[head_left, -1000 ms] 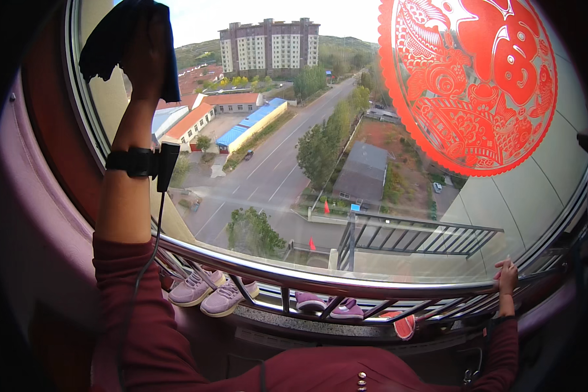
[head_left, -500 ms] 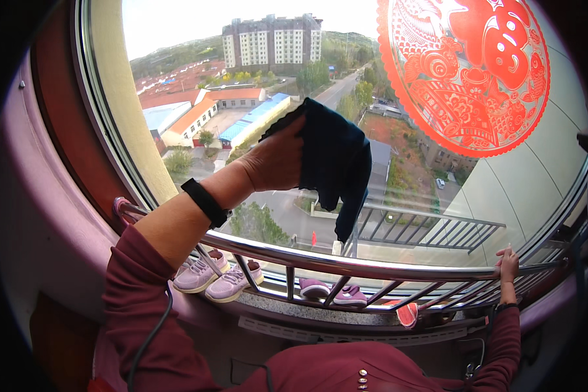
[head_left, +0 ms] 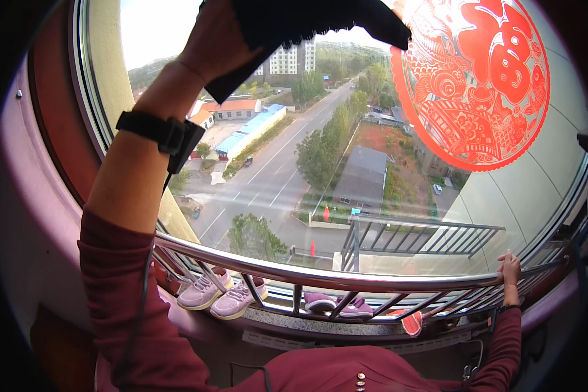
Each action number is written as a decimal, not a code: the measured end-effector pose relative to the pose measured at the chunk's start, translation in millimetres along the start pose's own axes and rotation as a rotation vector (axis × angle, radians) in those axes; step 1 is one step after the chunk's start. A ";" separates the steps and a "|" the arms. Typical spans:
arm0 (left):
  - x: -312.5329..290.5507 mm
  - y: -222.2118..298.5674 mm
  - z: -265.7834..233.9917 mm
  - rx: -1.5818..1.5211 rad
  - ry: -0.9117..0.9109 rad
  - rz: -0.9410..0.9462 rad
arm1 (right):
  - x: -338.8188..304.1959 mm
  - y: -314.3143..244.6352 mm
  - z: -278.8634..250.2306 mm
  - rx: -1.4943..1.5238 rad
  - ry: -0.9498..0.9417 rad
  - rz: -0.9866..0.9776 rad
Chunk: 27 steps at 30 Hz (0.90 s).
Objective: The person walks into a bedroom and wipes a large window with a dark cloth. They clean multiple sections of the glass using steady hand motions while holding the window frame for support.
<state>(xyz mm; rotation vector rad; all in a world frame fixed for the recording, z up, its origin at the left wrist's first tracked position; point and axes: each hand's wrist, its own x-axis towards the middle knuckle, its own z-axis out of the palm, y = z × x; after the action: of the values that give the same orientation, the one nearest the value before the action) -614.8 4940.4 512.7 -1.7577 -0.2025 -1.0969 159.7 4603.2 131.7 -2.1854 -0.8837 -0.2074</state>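
Note:
A dark navy-black cloth (head_left: 300,16) with a ragged edge is gripped in my left hand (head_left: 217,40), raised high in front of the large window (head_left: 274,173). Part of the cloth runs out of the top of the picture, and one end stretches right to the edge of the red round paper-cut decoration (head_left: 483,85) on the glass. At the far right, my right hand (head_left: 510,268) holds the top bar of the metal railing (head_left: 346,282), its fingers curled and partly hidden.
Behind the railing, pale lilac sneakers (head_left: 236,302), purple shoes (head_left: 354,309) and a red shoe (head_left: 412,323) sit on the speckled sill (head_left: 277,315). A pink wall (head_left: 39,176) curves along the left. Buildings and a road lie outside.
My left hand has moved up and slightly left with the cloth, which hung down before and now spreads sideways near the top. My right hand stays at the railing.

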 end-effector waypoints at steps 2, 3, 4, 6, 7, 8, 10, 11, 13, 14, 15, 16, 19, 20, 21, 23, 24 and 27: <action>0.5 -46.8 -0.2 0.055 0.105 -0.163 | 8.1 9.7 0.4 0.065 -0.102 0.011; -2.1 -66.3 1.5 0.064 0.150 -0.243 | 12.2 15.0 0.1 0.071 -0.136 0.067; -5.8 -83.4 4.6 0.064 0.192 -0.323 | 16.3 19.2 0.9 0.167 -0.163 0.043; -18.7 -108.3 11.6 0.048 0.253 -0.434 | 21.2 25.0 3.5 0.247 -0.158 0.110; -25.3 -115.7 16.4 0.034 0.278 -0.480 | 22.2 25.7 4.9 0.273 -0.148 0.057; -31.2 -120.5 22.2 0.022 0.298 -0.512 | 21.0 25.4 6.8 0.226 -0.104 0.044; -39.6 -121.4 34.1 -0.006 0.339 -0.546 | 16.1 21.5 7.9 0.190 -0.050 0.050; -42.1 -117.2 40.3 -0.022 0.354 -0.549 | 14.2 18.2 7.4 0.202 -0.038 0.064; -41.0 -100.8 50.6 -0.049 0.385 -0.541 | 10.6 11.3 5.7 0.180 -0.018 0.078; -40.2 -88.5 54.2 -0.064 0.398 -0.524 | 9.3 8.1 5.1 0.145 -0.010 0.079; -38.8 -73.7 57.8 -0.085 0.405 -0.501 | 7.8 5.8 4.8 0.097 -0.002 0.097; -37.7 -57.3 60.6 -0.105 0.408 -0.471 | 7.0 3.9 4.8 0.108 -0.011 0.087; -38.6 -2.8 61.6 -0.221 0.403 -0.341 | 6.7 1.7 4.2 0.103 -0.010 0.099; -39.4 15.1 59.5 -0.253 0.383 -0.208 | 6.4 1.3 5.8 0.101 -0.009 0.095; -40.6 31.6 55.3 -0.340 0.383 -0.164 | 6.6 0.7 5.8 0.077 -0.002 0.115; -44.8 59.6 38.9 -0.156 0.132 -0.058 | 4.2 -0.6 6.0 0.073 -0.009 0.101; -45.7 71.5 30.0 -0.009 -0.072 -0.039 | 4.0 -2.4 5.7 0.059 -0.014 0.103; -43.3 104.9 16.5 -0.224 -0.314 -0.048 | 1.2 -9.5 0.5 0.032 -0.019 0.118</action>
<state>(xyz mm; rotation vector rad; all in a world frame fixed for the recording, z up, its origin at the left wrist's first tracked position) -569.0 4918.6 409.9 -2.1338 -0.3247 -0.8988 154.3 4608.7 137.4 -2.2046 -0.7606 -0.1138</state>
